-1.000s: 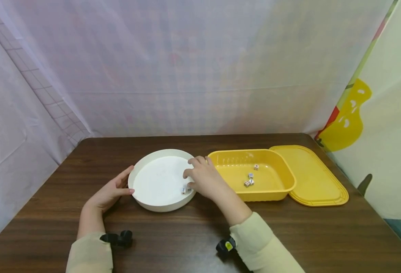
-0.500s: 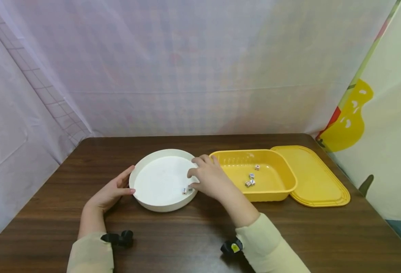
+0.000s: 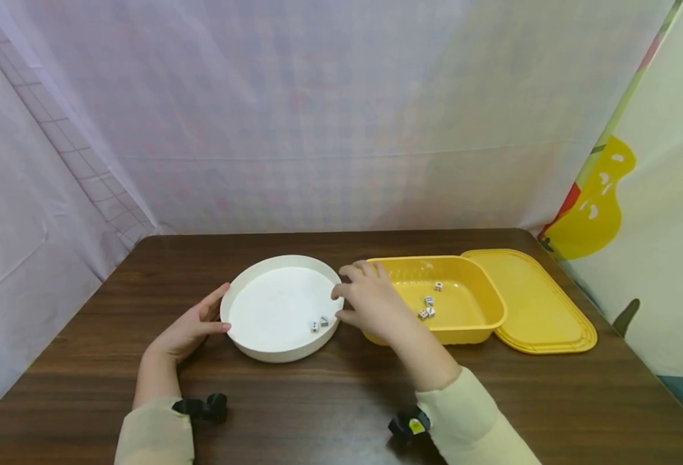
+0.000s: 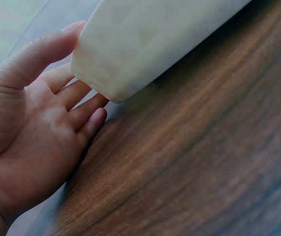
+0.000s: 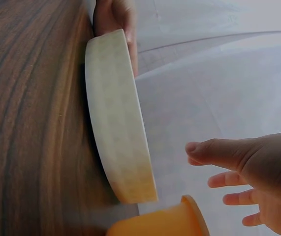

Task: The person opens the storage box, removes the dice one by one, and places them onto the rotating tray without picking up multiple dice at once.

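Observation:
My left hand [image 3: 186,330] holds the left side of a round white shallow tray [image 3: 260,354], thumb at the rim. In the left wrist view its fingers [image 4: 81,105] reach round the tray's lower edge. Two white dice, one die [image 3: 314,327] beside another die [image 3: 325,321], lie inside the tray near its right wall. My right hand [image 3: 374,309] hovers at the tray's right rim, overlapping the left end of a yellow rectangular container [image 3: 463,334]. The right wrist view shows its fingers [image 5: 226,179] loosely spread with nothing between them. Several dice [image 3: 429,301] lie in the yellow container.
A yellow lid [image 3: 541,303] lies flat right of the yellow container, partly under its edge. Everything stands on a dark wooden table [image 3: 295,413]. A pale curtain [image 3: 330,129] hangs behind the far edge.
My right hand has moved right, from over the tray's right wall toward the yellow container, uncovering the second die. The left hand stays at the tray's left side.

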Motion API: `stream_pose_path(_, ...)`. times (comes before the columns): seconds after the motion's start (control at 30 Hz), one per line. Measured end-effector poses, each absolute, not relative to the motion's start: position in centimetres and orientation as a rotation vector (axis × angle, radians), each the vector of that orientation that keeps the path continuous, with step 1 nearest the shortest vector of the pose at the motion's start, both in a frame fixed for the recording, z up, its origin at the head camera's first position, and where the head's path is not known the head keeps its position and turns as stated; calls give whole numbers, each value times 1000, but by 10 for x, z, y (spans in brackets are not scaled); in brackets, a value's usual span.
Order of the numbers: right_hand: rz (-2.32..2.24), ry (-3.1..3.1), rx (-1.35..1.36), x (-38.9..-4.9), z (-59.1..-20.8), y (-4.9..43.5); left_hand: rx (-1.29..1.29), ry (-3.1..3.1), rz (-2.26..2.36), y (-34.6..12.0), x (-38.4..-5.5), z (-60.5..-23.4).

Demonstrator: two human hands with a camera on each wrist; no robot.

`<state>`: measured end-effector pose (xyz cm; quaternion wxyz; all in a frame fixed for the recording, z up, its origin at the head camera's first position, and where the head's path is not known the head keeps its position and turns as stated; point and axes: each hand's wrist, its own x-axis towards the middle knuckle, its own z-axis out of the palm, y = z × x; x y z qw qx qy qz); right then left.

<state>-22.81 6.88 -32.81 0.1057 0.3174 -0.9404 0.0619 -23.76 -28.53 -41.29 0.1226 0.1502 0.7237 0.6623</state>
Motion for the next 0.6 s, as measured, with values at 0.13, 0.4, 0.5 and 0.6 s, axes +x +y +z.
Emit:
stream_pose_path(0.13,183,-2777,920,-227,-325,71,440,2102,1938,-285,-238,-414)
stream_pose_path(0.4,201,-2795,890,-226,-323,83,437,2113,1932,-285,-238,-413)
stream_pose_path(0.5,227,-2800,881,-226,-322,89,443,2115,1931,-285,-238,-414)
stream_pose_path(0.6,233,-2798,878,-226,-322,96,436,2128,1921,-286,-238,-414)
